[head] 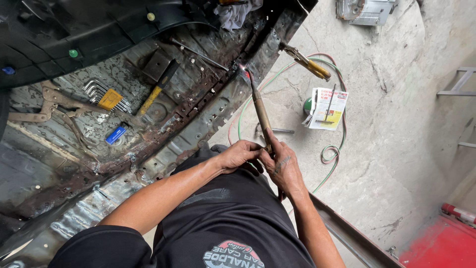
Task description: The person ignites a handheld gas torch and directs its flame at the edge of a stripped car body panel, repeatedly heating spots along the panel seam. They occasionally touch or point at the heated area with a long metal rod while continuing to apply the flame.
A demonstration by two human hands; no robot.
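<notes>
Brass torch (261, 111) | lit tip up-left at seam | both hands apparently gripping base

We cannot see the bottom of the torch (261, 113), because our right hand (283, 168) covers it. The red box (443, 244) is cut off at the corner. The grey machine (366, 10) is cut off at the top.

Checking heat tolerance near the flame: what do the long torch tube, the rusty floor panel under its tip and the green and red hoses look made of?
Long torch tube: brass-like metal, dull golden sheen, gripped by the right hand with the left hand beside it. Rusty floor panel: sheet steel, brown corrosion, punched holes. Green and red hoses: probably rubber, matte, loosely coiled.
</notes>
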